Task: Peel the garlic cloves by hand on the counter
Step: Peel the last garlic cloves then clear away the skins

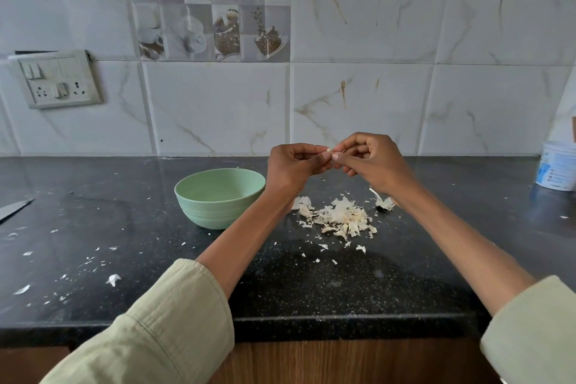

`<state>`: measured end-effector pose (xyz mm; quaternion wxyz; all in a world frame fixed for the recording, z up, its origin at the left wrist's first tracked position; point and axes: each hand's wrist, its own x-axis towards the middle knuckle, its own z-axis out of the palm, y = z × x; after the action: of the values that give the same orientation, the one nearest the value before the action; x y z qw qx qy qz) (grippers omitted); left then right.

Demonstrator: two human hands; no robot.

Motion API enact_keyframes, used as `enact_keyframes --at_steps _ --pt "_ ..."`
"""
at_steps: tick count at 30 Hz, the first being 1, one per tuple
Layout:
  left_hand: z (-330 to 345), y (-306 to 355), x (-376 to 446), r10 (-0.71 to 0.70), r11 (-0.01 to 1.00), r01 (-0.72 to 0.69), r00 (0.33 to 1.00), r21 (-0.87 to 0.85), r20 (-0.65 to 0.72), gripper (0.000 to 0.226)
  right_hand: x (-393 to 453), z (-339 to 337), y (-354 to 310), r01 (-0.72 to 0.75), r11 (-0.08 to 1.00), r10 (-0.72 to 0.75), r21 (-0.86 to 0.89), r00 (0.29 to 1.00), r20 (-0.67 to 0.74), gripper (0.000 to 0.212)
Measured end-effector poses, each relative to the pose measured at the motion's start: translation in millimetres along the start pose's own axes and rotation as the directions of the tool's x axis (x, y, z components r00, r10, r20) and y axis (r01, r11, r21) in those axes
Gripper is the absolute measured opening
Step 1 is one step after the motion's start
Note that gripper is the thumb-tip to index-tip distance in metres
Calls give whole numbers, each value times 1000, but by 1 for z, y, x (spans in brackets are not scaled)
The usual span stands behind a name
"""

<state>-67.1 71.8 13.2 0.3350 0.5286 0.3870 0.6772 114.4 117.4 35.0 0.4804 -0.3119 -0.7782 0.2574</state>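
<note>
Pinching one clove (328, 151), both hands' fingers (338, 156) met above the tabletop (124, 227). Peels (339, 217) lay beside a bowl (219, 196).

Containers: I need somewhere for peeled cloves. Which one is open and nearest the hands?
The green bowl, open-topped beside the left hand. The white tub sits far right.

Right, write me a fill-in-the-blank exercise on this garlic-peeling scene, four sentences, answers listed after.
1. The left hand and right hand pinch a small garlic clove held ____ the black speckled counter.
2. The pale green round bowl sits to the ____ of the heap of papery garlic skins.
3. The grey knife blade lies at the counter's far ____ edge.
4. The white plastic tub stands at the ____ edge.

Answers: above; left; left; right
</note>
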Motion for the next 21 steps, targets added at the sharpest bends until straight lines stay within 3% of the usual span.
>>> enact_keyframes --at_steps 9,14,21 --pt "1 1 -1 1 996 0 1000 89 -1 24 -2 0 -1 64 998 -65 -22 997 -36 27" --pt "3 0 0 15 993 -7 997 116 -70 20 -4 5 -4 76 995 -80 -62 994 -78 18" --pt "2 2 1 73 955 -38 991 293 -111 14 -6 6 -7 100 991 -108 -92 991 -80 14"
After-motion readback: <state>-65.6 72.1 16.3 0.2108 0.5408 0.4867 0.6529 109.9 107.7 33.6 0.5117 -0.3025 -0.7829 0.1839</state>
